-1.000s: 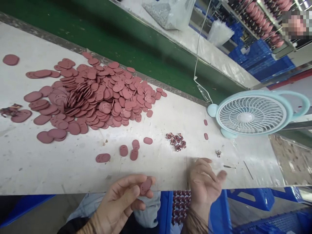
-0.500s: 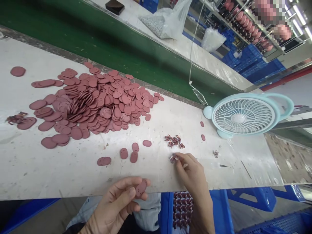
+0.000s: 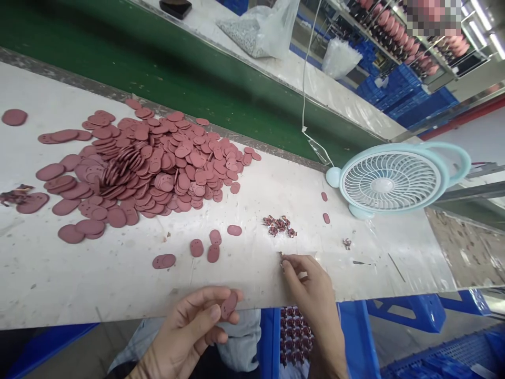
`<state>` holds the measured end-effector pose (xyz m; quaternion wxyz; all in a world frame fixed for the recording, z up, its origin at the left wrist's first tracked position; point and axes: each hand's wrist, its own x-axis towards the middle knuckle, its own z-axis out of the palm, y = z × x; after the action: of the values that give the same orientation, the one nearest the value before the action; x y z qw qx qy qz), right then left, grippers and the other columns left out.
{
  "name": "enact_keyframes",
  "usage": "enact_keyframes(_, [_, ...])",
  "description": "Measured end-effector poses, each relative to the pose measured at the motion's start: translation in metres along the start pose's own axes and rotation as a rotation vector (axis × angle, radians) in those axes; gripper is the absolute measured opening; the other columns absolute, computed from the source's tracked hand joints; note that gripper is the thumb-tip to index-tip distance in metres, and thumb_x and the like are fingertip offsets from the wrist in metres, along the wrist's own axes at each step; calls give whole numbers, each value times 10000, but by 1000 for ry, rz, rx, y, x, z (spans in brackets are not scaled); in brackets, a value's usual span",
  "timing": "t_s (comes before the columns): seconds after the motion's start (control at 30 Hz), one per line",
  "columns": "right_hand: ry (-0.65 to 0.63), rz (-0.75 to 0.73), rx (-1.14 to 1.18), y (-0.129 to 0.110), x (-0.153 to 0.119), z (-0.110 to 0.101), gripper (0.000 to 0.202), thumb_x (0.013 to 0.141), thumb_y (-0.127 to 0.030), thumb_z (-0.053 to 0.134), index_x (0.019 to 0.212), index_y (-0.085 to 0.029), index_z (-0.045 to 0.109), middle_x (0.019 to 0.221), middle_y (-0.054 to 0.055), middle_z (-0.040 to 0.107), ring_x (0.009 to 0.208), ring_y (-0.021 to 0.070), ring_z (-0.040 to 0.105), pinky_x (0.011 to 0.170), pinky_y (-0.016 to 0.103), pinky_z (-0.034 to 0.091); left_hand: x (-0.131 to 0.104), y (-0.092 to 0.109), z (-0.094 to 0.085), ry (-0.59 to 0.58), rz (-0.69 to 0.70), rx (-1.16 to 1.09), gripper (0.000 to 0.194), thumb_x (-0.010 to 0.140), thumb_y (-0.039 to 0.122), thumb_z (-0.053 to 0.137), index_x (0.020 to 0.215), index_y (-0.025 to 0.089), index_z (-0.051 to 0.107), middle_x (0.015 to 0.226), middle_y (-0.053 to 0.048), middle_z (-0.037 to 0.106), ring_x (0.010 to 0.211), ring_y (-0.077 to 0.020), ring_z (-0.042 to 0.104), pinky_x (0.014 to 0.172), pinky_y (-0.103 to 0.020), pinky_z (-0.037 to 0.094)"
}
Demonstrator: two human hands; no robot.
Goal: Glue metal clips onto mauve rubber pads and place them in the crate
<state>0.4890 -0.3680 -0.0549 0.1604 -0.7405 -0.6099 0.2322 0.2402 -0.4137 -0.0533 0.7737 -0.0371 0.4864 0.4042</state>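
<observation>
My left hand [image 3: 197, 326], near the table's front edge, holds a reddish oval disc [image 3: 229, 305] with small holes between thumb and fingers. Further right, my right hand [image 3: 305, 279] pinches a small metallic piece [image 3: 282, 259], mostly covered by the fingertips. Just beyond it lies a little cluster of similar brownish metallic pieces [image 3: 278, 225]. A large pile of reddish oval discs [image 3: 158, 163] spreads over the left half of the table. Several loose discs [image 3: 196, 248] lie between the pile and my left hand.
A light blue fan [image 3: 382, 184] lies at the right of the white table [image 3: 244, 268]. Beneath the front edge, a blue crate [image 3: 270, 337] holds rows of dark red pieces. A thin tool [image 3: 361, 262] rests at the right.
My right hand has drawn slightly back from the metallic cluster, with the small piece in its fingers. The camera view has shifted a little; my left hand still holds the disc.
</observation>
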Motion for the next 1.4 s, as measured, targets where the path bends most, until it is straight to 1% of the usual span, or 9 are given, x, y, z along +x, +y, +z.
enact_keyframes(0.1, [40, 2, -12, 3, 5, -1, 266, 992, -481, 595, 1062, -269, 739, 1020, 46, 723, 895, 245, 685, 756, 387, 559, -1, -2, 0, 18, -9, -17, 435, 466, 400, 1026, 795, 188, 836, 971, -115, 838, 710, -210, 741, 499, -193, 546])
enact_keyframes(0.27, [171, 13, -42, 2, 7, -2, 386, 1028, -491, 498, 1256, -213, 638, 1104, 86, 687, 878, 235, 668, 729, 391, 549, -1, -3, -3, 29, -5, -31, 445, 467, 396, 1022, 808, 183, 832, 990, -137, 834, 724, -232, 744, 498, -216, 547])
enact_keyframes(0.47, [129, -36, -93, 0, 14, 1, 276, 935, -482, 656, 1069, -257, 740, 1051, 59, 704, 830, 236, 662, 759, 398, 531, -2, -1, -2, 3, 12, -27, 436, 487, 394, 1018, 812, 175, 828, 976, -126, 834, 716, -219, 743, 502, -201, 543])
enact_keyframes(0.67, [83, -72, -78, 0, 31, -5, 236, 933, -424, 632, 936, -231, 768, 867, 63, 747, 774, 270, 693, 785, 445, 516, 1, -3, -4, -32, -22, 2, 388, 546, 401, 999, 835, 199, 837, 1058, -131, 828, 809, -249, 775, 529, -199, 555])
enact_keyframes(0.8, [126, -31, 64, -9, 7, -9, 276, 943, -474, 635, 944, -235, 772, 806, 65, 770, 705, 260, 719, 702, 407, 573, -3, -1, 0, -73, 43, -10, 332, 595, 347, 982, 857, 201, 841, 1103, -147, 818, 816, -224, 768, 545, -186, 538])
enact_keyframes(0.93, [8, 17, 623, -31, -49, 7, 157, 895, -431, 733, 940, -288, 778, 717, 16, 754, 469, 186, 662, 451, 285, 582, -5, -2, 6, -110, 76, 10, 306, 591, 325, 983, 841, 218, 841, 1055, -138, 829, 777, -212, 763, 531, -184, 520])
enact_keyframes(1.03, [-17, 43, 936, -53, -75, 29, 75, 855, -354, 780, 925, -332, 795, 688, -5, 743, 419, 172, 650, 383, 244, 556, -1, -6, 5, -123, 98, 79, 323, 589, 353, 982, 863, 250, 846, 993, -105, 840, 808, -243, 766, 539, -218, 534])
enact_keyframes(1.2, [0, -219, 821, -62, -70, 40, 229, 862, -187, 705, 1018, -339, 776, 708, -21, 763, 429, 152, 654, 413, 218, 569, 11, -11, -4, -244, 112, 186, 187, 670, 256, 939, 815, 244, 823, 1057, -68, 833, 818, -235, 760, 642, -262, 576])
enact_keyframes(1.4, [38, -291, 639, -52, -63, 31, 201, 883, -197, 671, 1023, -330, 728, 736, -51, 763, 518, 124, 689, 504, 181, 585, 16, -15, -5, -258, 153, 225, 147, 680, 276, 937, 701, 218, 804, 1032, -64, 829, 914, -224, 763, 736, -243, 589])
